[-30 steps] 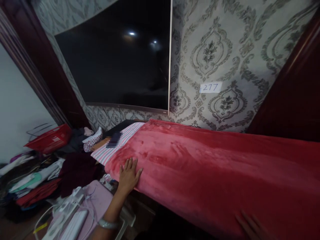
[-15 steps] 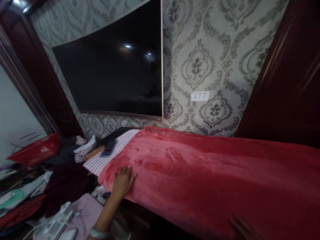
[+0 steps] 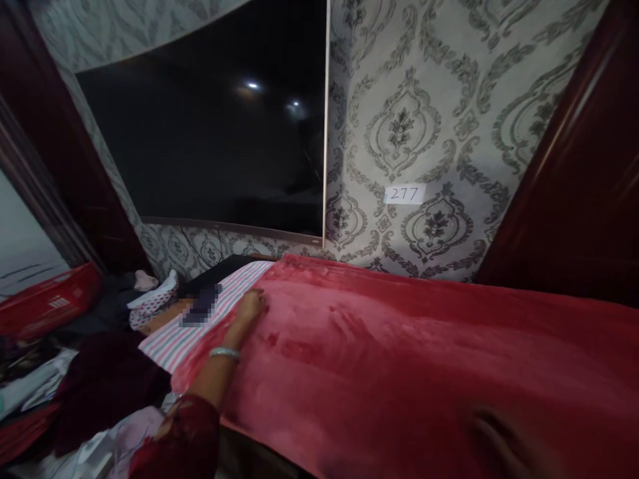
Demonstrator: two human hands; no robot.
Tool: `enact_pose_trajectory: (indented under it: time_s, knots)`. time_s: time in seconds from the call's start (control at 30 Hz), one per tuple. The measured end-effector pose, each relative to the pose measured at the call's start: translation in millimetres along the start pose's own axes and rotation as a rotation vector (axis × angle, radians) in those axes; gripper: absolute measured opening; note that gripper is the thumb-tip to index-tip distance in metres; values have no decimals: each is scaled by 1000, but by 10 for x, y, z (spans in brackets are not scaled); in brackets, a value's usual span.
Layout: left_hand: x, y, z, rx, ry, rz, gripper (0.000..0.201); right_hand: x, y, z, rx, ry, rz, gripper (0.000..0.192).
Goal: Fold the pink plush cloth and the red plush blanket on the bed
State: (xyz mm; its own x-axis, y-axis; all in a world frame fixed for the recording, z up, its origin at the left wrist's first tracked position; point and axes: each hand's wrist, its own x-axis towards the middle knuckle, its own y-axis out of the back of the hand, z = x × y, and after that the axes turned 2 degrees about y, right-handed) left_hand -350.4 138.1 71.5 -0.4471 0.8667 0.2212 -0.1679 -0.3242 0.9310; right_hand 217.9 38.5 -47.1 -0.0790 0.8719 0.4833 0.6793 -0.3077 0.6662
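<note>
A red plush blanket point(image 3: 359, 346) lies spread over a long surface beneath the wall. Past its left edge shows a pink, grey and white striped cloth point(image 3: 239, 286). My left hand point(image 3: 251, 307) rests on the blanket close to that striped cloth, a bracelet on its wrist; its fingers bend downward and their tips are hidden. At the lower right my right hand point(image 3: 509, 439) is over the blanket, dim and somewhat blurred, with its fingers stretched out. It holds nothing that I can see.
A dark television point(image 3: 214, 140) hangs on the patterned wall, beside a paper label point(image 3: 404, 193) reading 277. On the left are a red basket point(image 3: 54, 299), piled clothes point(image 3: 107, 379) and a pixelated dark object point(image 3: 202, 306) on the striped cloth.
My left hand has moved farther away along the blanket's left side, its spread fingers now bent down. More of the right hand shows. The view has shifted slightly.
</note>
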Motion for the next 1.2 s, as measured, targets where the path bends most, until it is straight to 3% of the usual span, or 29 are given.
enact_pose_trajectory:
  time_s: [0.13,0.27,0.53,0.7,0.9,1.03,1.2]
  knots:
    - [324,-109,50,-2,177,33,42,622,-53,-264,48,-27,0,37]
    - [551,-224,115,-11,275,27,47,1162,-262,-388,100,4,13,31]
    - [685,-412,52,-28,160,29,42,1875,-772,-244,92,-24,-34,17]
    - [850,-445,-123,-13,179,22,38,1943,-1005,-97,59,-31,-85,14]
    - [1013,-489,-255,-7,216,10,31,1829,-1099,-57,-44,21,-74,13]
    - [1032,-566,-281,-30,188,73,24,1820,-1118,-114,-187,66,-53,14]
    - [1012,-565,-277,-96,174,174,21,1827,-1117,-167,-206,56,-19,17]
